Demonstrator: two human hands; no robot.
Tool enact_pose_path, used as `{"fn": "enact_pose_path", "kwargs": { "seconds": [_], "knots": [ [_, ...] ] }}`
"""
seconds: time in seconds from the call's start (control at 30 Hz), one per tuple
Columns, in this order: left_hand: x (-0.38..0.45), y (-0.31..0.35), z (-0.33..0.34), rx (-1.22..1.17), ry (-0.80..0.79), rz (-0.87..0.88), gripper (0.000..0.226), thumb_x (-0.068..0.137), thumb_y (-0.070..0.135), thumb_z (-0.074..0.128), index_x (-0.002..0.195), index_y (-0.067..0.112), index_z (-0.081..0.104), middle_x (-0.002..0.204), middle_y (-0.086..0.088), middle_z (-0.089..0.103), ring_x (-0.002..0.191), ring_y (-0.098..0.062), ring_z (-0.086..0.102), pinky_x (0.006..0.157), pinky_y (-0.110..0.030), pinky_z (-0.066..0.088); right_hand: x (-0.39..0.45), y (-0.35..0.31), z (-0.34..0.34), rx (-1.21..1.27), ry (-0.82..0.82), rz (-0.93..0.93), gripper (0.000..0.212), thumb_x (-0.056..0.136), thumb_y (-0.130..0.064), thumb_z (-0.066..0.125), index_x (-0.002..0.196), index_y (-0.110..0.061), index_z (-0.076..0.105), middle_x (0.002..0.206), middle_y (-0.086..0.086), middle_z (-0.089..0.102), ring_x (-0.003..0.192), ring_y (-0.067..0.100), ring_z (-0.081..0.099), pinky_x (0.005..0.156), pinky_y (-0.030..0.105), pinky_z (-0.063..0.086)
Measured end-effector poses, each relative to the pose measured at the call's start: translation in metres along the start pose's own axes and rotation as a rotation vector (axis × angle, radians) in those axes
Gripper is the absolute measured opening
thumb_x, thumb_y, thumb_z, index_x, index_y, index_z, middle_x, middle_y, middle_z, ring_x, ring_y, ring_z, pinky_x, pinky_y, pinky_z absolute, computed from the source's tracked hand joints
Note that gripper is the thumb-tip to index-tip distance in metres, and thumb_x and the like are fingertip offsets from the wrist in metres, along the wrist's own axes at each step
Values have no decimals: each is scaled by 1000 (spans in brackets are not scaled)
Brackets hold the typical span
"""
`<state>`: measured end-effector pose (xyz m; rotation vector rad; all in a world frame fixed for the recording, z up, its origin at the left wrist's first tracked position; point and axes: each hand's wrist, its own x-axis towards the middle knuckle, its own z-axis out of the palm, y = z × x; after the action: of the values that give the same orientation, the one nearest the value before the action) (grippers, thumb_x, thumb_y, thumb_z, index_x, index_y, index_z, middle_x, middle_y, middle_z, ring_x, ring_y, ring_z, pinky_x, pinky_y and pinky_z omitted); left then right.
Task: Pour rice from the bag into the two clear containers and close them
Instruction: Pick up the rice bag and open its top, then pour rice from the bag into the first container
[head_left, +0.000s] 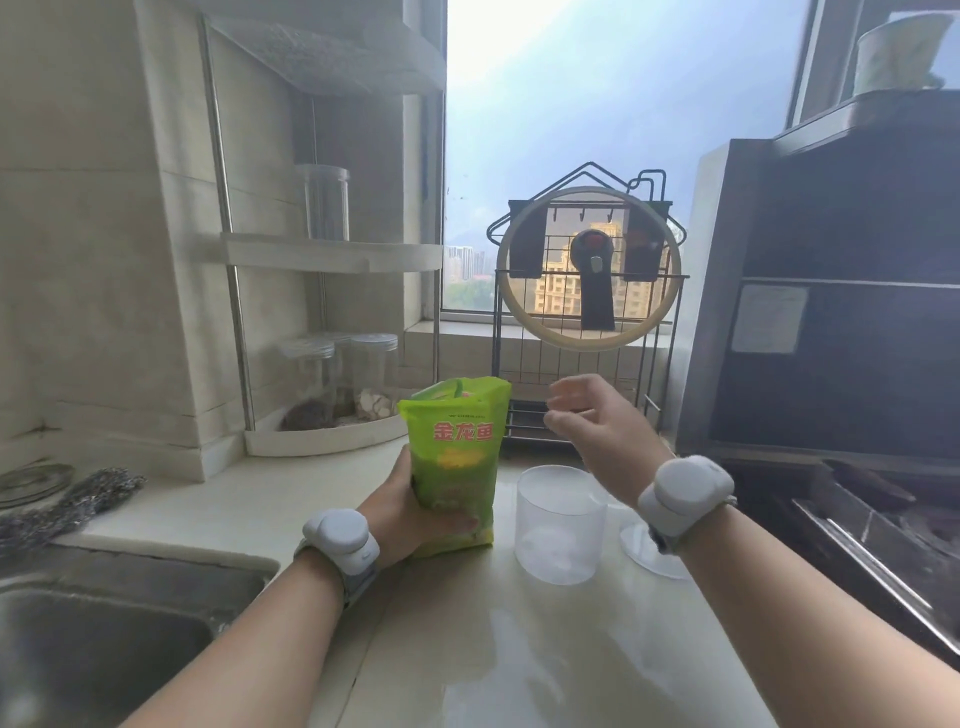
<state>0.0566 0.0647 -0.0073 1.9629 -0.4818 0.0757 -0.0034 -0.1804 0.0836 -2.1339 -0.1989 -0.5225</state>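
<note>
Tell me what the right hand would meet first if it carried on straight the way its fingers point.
Probably the top of the green rice bag. The right hand hangs open above the clear container, fingers aimed left toward the bag's opened top. Depth is unclear, so it might pass just behind.

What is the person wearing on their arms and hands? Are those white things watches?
Both forearms are bare, with no sleeves, and the hands have no gloves or rings that show. The left hand and the right hand each have a band at the wrist carrying a rounded, puffy white device, one on the left wrist and one on the right. No screen or dial shows, so they may not be watches.
</note>
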Motion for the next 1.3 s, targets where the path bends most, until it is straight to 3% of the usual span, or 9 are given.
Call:
{"fn": "enact_pose_path", "kwargs": {
  "seconds": [0.13,0.27,0.43,0.6,0.77,0.93,1.1,1.23,1.3],
  "knots": [
    [0,1,-3,51,10,19,97,68,23,94,142,31,31,122,18,62,107,5,63,82,-9,51,-25,23,5,-43,-152,50,71,84,-41,76,145,-33,41,138,-9,53,124,13,54,105,33,44],
    [-1,3,1,40,10,35,87,72,12,91,138,30,37,118,17,63,93,20,63,73,-2,50,-32,40,10,-164,-188,3,93,75,-52,81,152,-40,31,144,-12,47,133,7,42,112,28,34],
    [3,-4,0,30,11,10,88,68,16,94,138,30,42,118,15,69,103,5,68,87,-18,56,-36,60,4,-122,-284,78,111,63,-57,85,153,-44,21,146,-10,44,122,8,56,104,30,47],
    [1,-1,1,-17,7,-6,86,60,23,97,132,27,50,114,9,75,104,-4,71,91,-25,57,-38,71,5,-103,-317,139,124,53,-62,83,153,-43,13,128,-12,56,119,7,60,107,35,48],
    [-5,7,2,-45,-13,-40,70,68,4,92,126,25,59,110,11,78,101,-9,74,83,-21,57,-37,77,12,-53,-320,174,123,52,-61,85,152,-38,16,126,-14,59,120,8,59,104,32,49],
    [-7,18,-3,-60,-77,-83,75,56,12,89,126,19,62,111,1,78,106,-21,74,91,-35,58,-36,77,14,-26,-309,174,107,67,-44,90,149,-33,21,128,-15,58,121,8,58,98,29,51],
    [-12,33,-9,-27,-100,-138,62,69,-13,83,118,19,65,99,4,81,90,-13,77,75,-23,61,-38,74,15,0,-276,150,104,67,-46,89,148,-34,24,128,-17,57,114,10,60,73,25,52],
    [-10,42,-21,69,-115,-167,64,48,17,93,107,33,73,104,1,80,100,-23,75,96,-45,58,-37,72,15,-4,-245,144,102,67,-48,88,146,-36,25,127,-17,58,108,7,61,72,24,52],
    [-12,46,-27,99,-129,-165,65,46,16,92,107,31,72,104,-1,80,102,-26,74,96,-46,58,-38,73,14,-16,-252,143,102,67,-49,88,146,-35,25,127,-18,57,108,7,61,75,24,52]
  ]
}}
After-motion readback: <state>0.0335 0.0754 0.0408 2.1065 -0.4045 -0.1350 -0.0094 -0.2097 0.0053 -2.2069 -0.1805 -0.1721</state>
